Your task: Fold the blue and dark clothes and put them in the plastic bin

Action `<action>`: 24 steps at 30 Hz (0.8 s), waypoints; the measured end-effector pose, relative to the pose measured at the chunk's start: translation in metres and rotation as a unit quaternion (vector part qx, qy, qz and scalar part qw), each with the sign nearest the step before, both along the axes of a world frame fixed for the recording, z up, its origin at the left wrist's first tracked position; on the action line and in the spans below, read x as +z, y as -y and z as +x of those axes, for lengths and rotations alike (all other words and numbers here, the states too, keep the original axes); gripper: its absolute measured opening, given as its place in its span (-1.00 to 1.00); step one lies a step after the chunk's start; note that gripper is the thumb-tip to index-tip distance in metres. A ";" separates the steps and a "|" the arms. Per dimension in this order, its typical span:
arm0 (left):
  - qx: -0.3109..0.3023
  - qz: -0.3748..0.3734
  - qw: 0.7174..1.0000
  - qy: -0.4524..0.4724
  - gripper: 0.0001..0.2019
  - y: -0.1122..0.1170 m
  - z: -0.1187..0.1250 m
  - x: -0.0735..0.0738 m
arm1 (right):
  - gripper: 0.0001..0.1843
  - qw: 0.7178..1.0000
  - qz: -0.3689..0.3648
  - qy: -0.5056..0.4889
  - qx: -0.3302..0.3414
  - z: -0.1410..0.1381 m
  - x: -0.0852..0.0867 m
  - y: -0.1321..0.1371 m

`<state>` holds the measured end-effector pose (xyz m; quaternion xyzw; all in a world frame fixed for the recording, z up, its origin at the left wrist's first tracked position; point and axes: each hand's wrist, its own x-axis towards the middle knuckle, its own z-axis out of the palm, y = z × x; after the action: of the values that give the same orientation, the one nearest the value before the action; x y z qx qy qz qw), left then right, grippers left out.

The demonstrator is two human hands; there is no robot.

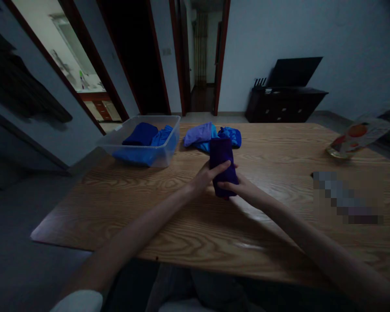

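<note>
Between my two hands, over the middle of the wooden table (169,203), is a dark purple folded cloth (221,151) in a compact rectangular bundle. My left hand (208,174) grips its left side, with a finger lying across the front. From the right, my right hand (235,184) holds the lower part, fingers wrapped around it. Just beyond the bundle lie a lilac folded cloth (198,133) and a blue patterned cloth (234,137), with a lighter blue piece partly hidden among them. What garments these are, I cannot tell.
A clear plastic bin (167,156) holding blue folded cloths stands at the table's back left. On the right are a tilted-looking bottle (354,136) with an orange fruit label and a pixelated long object (346,197). The table's near edge runs just before my lap.
</note>
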<state>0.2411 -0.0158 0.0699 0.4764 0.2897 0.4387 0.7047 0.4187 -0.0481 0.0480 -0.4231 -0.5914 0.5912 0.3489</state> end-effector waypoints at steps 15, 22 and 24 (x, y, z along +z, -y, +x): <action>0.089 -0.042 0.991 0.087 -0.66 -0.010 0.024 0.040 | -0.51 0.976 -0.127 -0.161 0.077 -0.008 0.002 0.010; 0.060 -0.136 0.964 0.219 -0.76 -0.032 0.030 0.060 | -0.65 0.961 -0.129 -0.242 0.039 -0.021 0.009 0.012; 0.024 -0.160 0.958 0.236 -0.80 -0.030 0.033 0.070 | -0.62 0.941 -0.155 -0.291 0.074 -0.026 0.008 0.019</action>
<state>0.2740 0.0147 0.1401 0.2330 0.1925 0.5033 0.8096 0.3922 -0.0676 0.0556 -0.2364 -0.3944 0.7972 0.3913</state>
